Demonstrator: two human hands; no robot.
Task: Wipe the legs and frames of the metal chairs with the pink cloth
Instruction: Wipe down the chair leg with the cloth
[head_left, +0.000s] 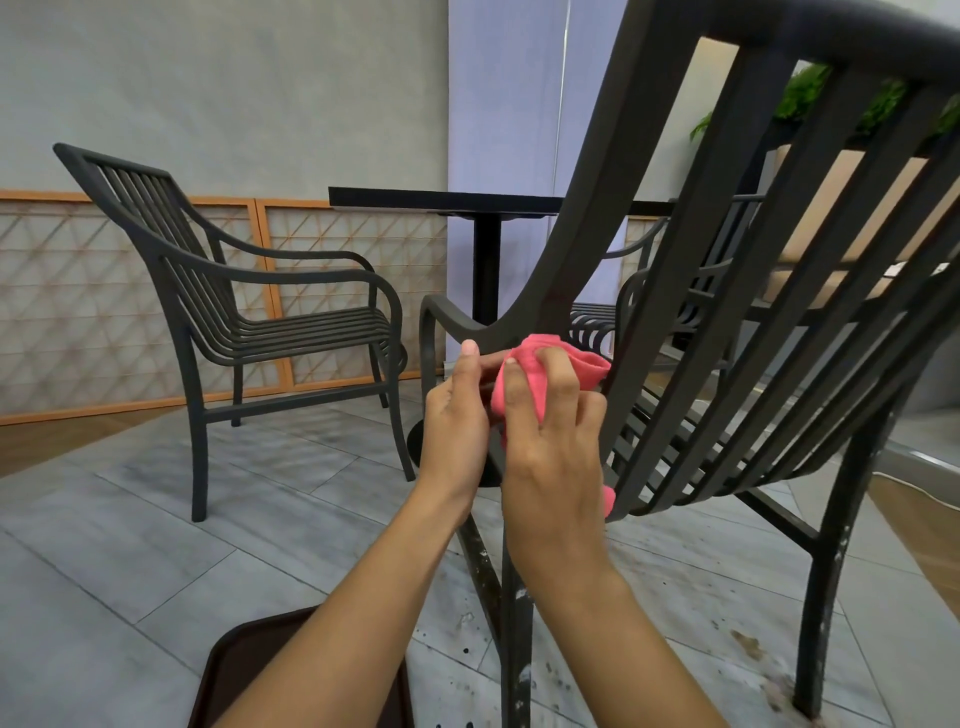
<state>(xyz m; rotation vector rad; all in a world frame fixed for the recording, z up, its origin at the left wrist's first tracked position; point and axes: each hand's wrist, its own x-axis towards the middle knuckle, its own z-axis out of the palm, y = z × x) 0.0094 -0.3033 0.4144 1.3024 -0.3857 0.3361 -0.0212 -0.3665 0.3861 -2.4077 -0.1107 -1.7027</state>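
The pink cloth (540, 379) is bunched against the frame of the near chair (737, 260), at the spot where the armrest (457, 322) runs back to meet the rear upright. A tail of the cloth shows lower down beside the seat slats.

My right hand (550, 436) holds the cloth, fingers curled over the wad and pressing it onto the metal. My left hand (457, 415) is just beside it, thumb raised and fingertips at the cloth's edge; whether it pinches the fabric or merely steadies the rail, I cannot tell.

Judgement on the step: this joint has corners where dirt would lodge, so the cloth should wrap the bar rather than skim one face. I would keep the left hand bracing the frame, draw the right along the armrest toward its curl, and refold once the face soils.

Finding: the rear legs (517, 649) carry pale flecks and chipped patches, and the floor tiles (156, 519) beneath are spotted. These legs are not yet clean and will likely need firmer rubbing.

A second chair (234, 291) stands well apart to the left, by a dark pedestal table (447, 200). A brown tray (244, 660) lies near my left forearm.
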